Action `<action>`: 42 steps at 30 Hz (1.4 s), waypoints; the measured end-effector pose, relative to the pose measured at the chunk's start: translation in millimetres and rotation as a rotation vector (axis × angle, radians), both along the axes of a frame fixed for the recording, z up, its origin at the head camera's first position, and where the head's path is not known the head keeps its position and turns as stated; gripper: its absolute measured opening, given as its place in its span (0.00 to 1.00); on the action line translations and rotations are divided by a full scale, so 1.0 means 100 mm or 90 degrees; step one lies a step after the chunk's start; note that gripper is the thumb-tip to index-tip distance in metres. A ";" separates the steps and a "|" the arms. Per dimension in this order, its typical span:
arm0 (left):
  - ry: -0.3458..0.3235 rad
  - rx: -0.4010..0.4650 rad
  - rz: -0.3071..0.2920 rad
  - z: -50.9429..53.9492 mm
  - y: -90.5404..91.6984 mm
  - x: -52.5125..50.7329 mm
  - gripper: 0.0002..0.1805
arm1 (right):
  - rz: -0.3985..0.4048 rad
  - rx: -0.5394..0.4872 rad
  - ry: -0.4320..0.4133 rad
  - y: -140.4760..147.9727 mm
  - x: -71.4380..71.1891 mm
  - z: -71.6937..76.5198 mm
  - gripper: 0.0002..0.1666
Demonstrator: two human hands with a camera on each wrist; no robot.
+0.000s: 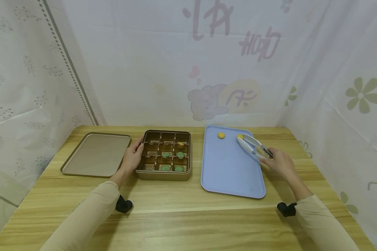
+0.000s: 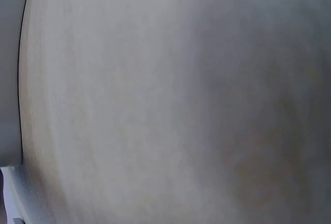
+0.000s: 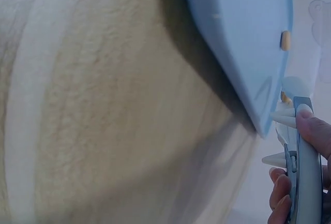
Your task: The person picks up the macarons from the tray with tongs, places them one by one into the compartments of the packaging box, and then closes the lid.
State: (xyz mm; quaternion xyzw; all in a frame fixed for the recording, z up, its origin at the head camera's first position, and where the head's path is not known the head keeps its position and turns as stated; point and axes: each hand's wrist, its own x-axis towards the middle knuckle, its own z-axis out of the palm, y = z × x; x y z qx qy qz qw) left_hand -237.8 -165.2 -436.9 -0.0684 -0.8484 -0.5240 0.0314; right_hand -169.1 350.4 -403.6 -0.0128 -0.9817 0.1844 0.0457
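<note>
My left hand (image 1: 132, 157) holds the left side of a square gold tin box (image 1: 163, 176), its thumb near the rim. Inside is a divided insert; several green round pieces (image 1: 180, 154) and one yellow piece (image 1: 180, 143) lie in its compartments. In my right hand (image 1: 282, 163) are metal tongs (image 1: 248, 148) with pale tips, also seen in the right wrist view as the tongs (image 3: 307, 182). Their tips are at a small yellow round piece (image 1: 240, 136) on the blue tray (image 1: 229, 170); whether they pinch it I cannot tell. Another yellow piece (image 1: 221, 135) lies to its left.
A flat gold lid (image 1: 97, 153) lies left of the box on the wooden table (image 1: 163, 216). Patterned white cloth (image 1: 144, 69) hangs behind and at both sides. The left wrist view shows mostly blurred pale tabletop (image 2: 129, 100).
</note>
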 end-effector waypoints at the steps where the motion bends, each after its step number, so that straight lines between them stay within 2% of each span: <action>1: 0.000 -0.001 0.001 0.00 0.00 0.00 0.26 | 0.001 -0.001 0.002 0.00 0.00 0.01 0.25; 7: -0.007 -0.006 0.000 0.01 0.00 -0.01 0.26 | 0.021 -0.013 0.030 -0.09 -0.03 0.09 0.26; 11: -0.002 -0.013 -0.004 0.02 -0.01 -0.01 0.26 | 0.044 0.002 0.047 -0.22 -0.09 0.19 0.28; 15: -0.001 -0.011 -0.009 0.02 -0.01 0.00 0.26 | 0.058 0.029 0.060 -0.41 -0.16 0.29 0.32; 22: -0.003 -0.005 -0.003 0.01 -0.01 0.01 0.26 | 0.107 0.028 0.107 -0.86 -0.29 0.40 0.31; 26: -0.003 0.000 -0.001 0.01 0.00 0.00 0.26 | 0.143 0.016 0.128 -1.12 -0.36 0.42 0.32; 32: -0.009 0.003 -0.002 0.02 0.01 0.00 0.26 | 0.185 0.000 0.109 -1.46 -0.44 0.41 0.29; 37: -0.006 0.005 -0.005 0.02 0.02 0.00 0.26 | 0.216 0.017 0.108 -1.72 -0.50 0.38 0.25; 42: -0.005 0.001 -0.005 0.02 0.01 0.00 0.26 | 0.234 0.039 0.089 -1.93 -0.56 0.37 0.29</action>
